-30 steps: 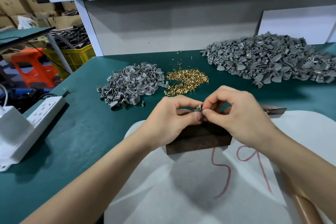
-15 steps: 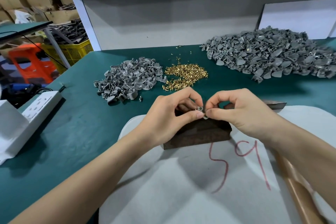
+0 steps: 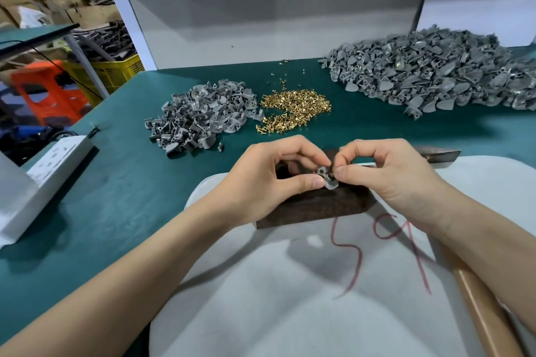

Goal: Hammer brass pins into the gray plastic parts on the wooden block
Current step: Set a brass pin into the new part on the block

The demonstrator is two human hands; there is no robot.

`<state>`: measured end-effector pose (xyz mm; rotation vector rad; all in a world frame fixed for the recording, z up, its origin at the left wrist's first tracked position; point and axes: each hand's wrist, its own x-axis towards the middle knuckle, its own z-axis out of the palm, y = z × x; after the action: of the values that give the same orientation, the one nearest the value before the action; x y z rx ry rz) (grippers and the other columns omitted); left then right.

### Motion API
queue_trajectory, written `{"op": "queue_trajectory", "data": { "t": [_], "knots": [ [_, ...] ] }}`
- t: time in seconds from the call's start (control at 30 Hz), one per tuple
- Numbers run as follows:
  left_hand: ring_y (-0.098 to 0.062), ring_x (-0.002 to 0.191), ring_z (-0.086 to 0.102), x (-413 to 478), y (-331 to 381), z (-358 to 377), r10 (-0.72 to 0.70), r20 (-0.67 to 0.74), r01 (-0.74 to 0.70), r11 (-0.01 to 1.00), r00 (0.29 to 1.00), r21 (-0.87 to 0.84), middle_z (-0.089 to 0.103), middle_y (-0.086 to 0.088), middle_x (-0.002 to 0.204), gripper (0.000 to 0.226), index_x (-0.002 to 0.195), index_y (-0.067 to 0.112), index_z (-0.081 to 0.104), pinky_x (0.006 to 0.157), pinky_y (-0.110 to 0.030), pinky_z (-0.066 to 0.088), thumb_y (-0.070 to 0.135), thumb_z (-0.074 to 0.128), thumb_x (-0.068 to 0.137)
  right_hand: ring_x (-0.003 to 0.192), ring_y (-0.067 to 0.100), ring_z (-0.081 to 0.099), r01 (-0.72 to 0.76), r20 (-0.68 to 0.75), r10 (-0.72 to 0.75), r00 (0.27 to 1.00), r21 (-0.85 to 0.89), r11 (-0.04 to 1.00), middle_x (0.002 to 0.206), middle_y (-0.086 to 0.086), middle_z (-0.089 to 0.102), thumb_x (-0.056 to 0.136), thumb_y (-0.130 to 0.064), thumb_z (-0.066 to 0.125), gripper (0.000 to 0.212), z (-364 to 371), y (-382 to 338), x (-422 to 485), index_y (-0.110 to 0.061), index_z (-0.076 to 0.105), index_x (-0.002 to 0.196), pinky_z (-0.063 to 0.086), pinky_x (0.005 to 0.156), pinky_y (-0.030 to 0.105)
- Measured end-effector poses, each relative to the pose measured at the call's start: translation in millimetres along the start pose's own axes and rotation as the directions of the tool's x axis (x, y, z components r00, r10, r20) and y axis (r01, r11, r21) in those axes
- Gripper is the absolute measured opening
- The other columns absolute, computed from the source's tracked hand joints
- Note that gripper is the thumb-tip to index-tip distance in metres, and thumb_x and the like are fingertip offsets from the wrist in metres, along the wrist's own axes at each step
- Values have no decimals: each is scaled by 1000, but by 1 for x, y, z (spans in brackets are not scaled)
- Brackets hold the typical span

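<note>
Both hands met over the dark wooden block (image 3: pixel 319 207), which sat at the far edge of a white pad (image 3: pixel 261 284) marked with red scrawl. The left hand (image 3: pixel 269 180) pinched a small gray plastic part (image 3: pixel 327 177) between thumb and forefinger, holding it just above the block's top face. The right hand (image 3: pixel 385 180) had its thumb and forefinger closed on the same part from the other side (whether a pin sat between those fingertips was too small to tell). The remaining fingers of both hands were curled.

Behind the hands on the green counter (image 3: pixel 116 197) lay a heap of brass pins (image 3: pixel 293 109), touching a small pile of gray parts (image 3: pixel 200 124) on its left. A much larger pile of gray parts (image 3: pixel 435 75) spread across the far right. A hammer lay under the right forearm, its metal head (image 3: pixel 441 155) poking out beyond the right hand and its wooden handle (image 3: pixel 481 307) running toward the near right corner. A white power strip (image 3: pixel 58 159) rested at the counter's left edge.
</note>
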<state>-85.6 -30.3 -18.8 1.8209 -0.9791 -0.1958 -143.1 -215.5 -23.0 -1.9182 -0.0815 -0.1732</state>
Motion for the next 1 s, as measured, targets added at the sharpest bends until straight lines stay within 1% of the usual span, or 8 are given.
{"op": "queue_trajectory", "data": {
  "t": [0.17, 0.3, 0.4, 0.57, 0.7, 0.8, 0.9, 1.0],
  "knots": [
    [1, 70, 57, 1, 0, 0, -18, -3, 18, 999, 1000, -42, 68, 5, 79, 18, 93, 12, 67, 75, -16, 46, 4, 74, 79, 63, 2, 50, 53, 21, -53, 998, 0, 999, 66, -10, 59, 77, -9, 71, 17, 0, 4, 0, -17, 65, 64, 36, 69, 19],
    [-1, 73, 59, 0, 1, 2, -23, -23, 21, 998, 999, -54, 71, 0, 83, 17, 94, 11, 68, 80, -26, 49, 5, 74, 79, 69, 8, 52, 55, 27, -57, 998, 42, 998, 70, -6, 60, 71, -20, 69, 7, 0, 4, 0, -16, 66, 66, 39, 71, 23],
    [-5, 74, 59, 0, 1, 3, -31, -32, 29, 998, 999, -51, 72, -4, 84, 17, 94, 11, 69, 81, -30, 49, 5, 74, 79, 69, 8, 52, 66, 17, -66, 998, 1, 998, 71, -6, 61, 72, -23, 69, 7, 0, 4, 0, -17, 66, 68, 38, 73, 25],
    [-12, 74, 60, -1, 1, 4, -35, -51, 32, 998, 998, -55, 70, 3, 80, 16, 93, 12, 69, 82, -32, 49, 7, 74, 79, 68, 3, 51, 89, 16, -89, 996, -38, 995, 68, -10, 60, 78, -6, 68, 19, 0, 1, 0, -18, 65, 63, 35, 71, 21],
    [-6, 74, 60, -1, 1, 4, -39, -51, 37, 998, 998, -54, 69, 11, 77, 15, 91, 15, 70, 79, -28, 50, 8, 75, 79, 69, 3, 49, 91, 8, -90, 996, -90, 992, 71, -11, 59, 76, -7, 68, 18, 0, -1, 0, -19, 65, 63, 33, 71, 22],
    [-4, 73, 60, -1, 1, 4, -37, -51, 34, 998, 998, -61, 69, 12, 76, 17, 90, 19, 69, 78, -22, 49, 8, 75, 78, 65, 0, 50, 86, 24, -84, 996, -80, 993, 69, -11, 59, 77, -6, 69, 20, -1, -3, 0, -20, 65, 62, 35, 66, 16],
    [-6, 74, 60, -1, 0, 4, -31, -51, 28, 998, 998, -56, 69, 11, 77, 17, 89, 20, 69, 78, -26, 50, 9, 75, 78, 61, -2, 50, 79, 37, -77, 996, -64, 995, 67, -12, 59, 78, -5, 69, 21, -2, -2, 1, -18, 65, 63, 35, 61, 10],
    [-8, 74, 60, 0, -1, 5, -31, -52, 27, 998, 998, -61, 69, 10, 77, 16, 89, 20, 69, 79, -31, 50, 10, 75, 78, 62, 2, 51, 71, 38, -69, 997, -47, 996, 68, -11, 60, 78, -8, 69, 18, -2, -2, 0, -18, 66, 63, 38, 62, 13]
  ]
}}
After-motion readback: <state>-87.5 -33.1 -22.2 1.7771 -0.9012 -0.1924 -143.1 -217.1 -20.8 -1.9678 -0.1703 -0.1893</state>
